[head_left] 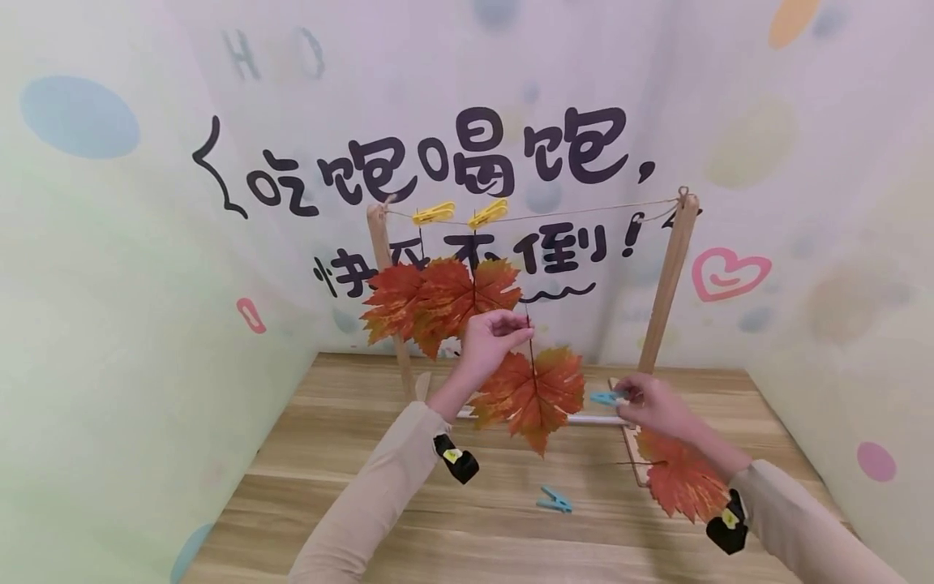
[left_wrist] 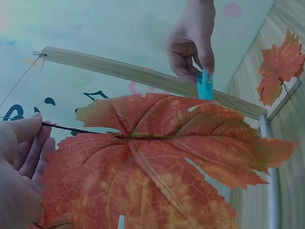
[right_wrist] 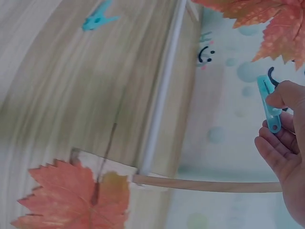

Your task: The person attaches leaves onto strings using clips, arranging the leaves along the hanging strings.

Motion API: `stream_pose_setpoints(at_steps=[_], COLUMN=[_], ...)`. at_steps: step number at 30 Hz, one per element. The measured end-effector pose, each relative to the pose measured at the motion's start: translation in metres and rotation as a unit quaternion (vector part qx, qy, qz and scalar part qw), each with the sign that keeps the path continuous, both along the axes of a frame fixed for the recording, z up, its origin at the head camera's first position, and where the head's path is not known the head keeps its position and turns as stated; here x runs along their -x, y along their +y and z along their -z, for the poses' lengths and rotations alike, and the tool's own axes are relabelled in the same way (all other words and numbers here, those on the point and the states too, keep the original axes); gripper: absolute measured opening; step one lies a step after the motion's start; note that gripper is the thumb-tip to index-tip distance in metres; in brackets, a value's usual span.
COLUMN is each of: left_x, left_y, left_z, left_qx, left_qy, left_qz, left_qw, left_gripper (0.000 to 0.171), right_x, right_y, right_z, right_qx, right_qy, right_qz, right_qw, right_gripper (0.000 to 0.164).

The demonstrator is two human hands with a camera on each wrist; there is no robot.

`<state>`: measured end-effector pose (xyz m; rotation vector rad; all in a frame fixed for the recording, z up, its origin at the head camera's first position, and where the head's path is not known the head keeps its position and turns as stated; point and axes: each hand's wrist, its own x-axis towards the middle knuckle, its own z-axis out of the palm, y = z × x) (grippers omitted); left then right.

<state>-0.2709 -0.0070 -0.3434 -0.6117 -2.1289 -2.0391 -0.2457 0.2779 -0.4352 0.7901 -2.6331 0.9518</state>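
My left hand pinches the dark stem of an orange-red artificial maple leaf, which hangs below the fingers, under the string. In the left wrist view the leaf spreads broad across the picture, its stem between thumb and fingers. My right hand holds a blue clothespin near the right post, lower than the left hand. The right wrist view shows this clothespin between thumb and fingers. Two yellow clothespins on the string's left part hold two more leaves by their stems.
A wooden frame with a left post and right post carries the string; a white rod joins it low down. On the wooden table lie another blue clothespin and, under the right forearm, another leaf.
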Motion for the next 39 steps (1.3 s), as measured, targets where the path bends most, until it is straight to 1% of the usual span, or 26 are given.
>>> stream_pose_setpoints(at_steps=[2, 5, 8, 12, 15, 20, 23, 27, 29, 34, 36, 39], left_x=[0.005, 0.008, 0.011, 0.014, 0.017, 0.026, 0.033, 0.039, 0.034, 0.039, 0.047, 0.047], left_y=[0.003, 0.007, 0.010, 0.012, 0.013, 0.012, 0.012, 0.013, 0.013, 0.017, 0.018, 0.019], left_z=[-0.001, -0.006, -0.010, -0.017, -0.024, -0.035, -0.041, -0.050, -0.059, -0.064, -0.061, -0.065], left_qx=[0.004, 0.013, 0.022, 0.028, 0.027, 0.025, 0.019, 0.010, 0.011, 0.008, 0.009, 0.011], left_qy=[-0.002, -0.006, -0.003, 0.006, 0.008, 0.024, 0.033, 0.029, 0.023, 0.036, 0.047, 0.056], left_qz=[-0.006, -0.019, -0.022, -0.020, -0.022, -0.038, -0.046, -0.037, -0.034, -0.043, -0.046, -0.048], left_qw=[1.0000, 0.9997, 0.9995, 0.9994, 0.9994, 0.9986, 0.9982, 0.9988, 0.9991, 0.9984, 0.9978, 0.9972], left_gripper=[0.024, 0.023, 0.023, 0.022, 0.022, 0.021, 0.021, 0.024, 0.025, 0.024, 0.025, 0.026], right_x=[0.001, 0.003, 0.003, 0.004, 0.005, 0.007, 0.009, 0.012, 0.013, 0.016, 0.016, 0.016], right_y=[0.000, 0.000, 0.000, 0.000, -0.002, -0.005, -0.008, -0.012, -0.014, -0.019, -0.021, -0.025], right_z=[-0.010, -0.026, -0.042, -0.064, -0.079, -0.101, -0.111, -0.123, -0.129, -0.139, -0.143, -0.148], right_qx=[0.004, 0.000, -0.011, -0.034, -0.036, -0.012, -0.006, -0.008, -0.009, 0.002, 0.006, 0.005], right_qy=[0.017, 0.027, 0.023, 0.014, 0.028, 0.065, 0.072, 0.079, 0.088, 0.103, 0.109, 0.125], right_qz=[-0.010, -0.021, -0.013, 0.009, 0.012, 0.001, 0.001, 0.007, 0.008, 0.004, 0.001, -0.009], right_qw=[1.000, 0.999, 1.000, 0.999, 0.999, 0.998, 0.997, 0.997, 0.996, 0.995, 0.994, 0.992], right_gripper=[0.019, 0.020, 0.020, 0.019, 0.019, 0.020, 0.021, 0.023, 0.025, 0.025, 0.025, 0.024])
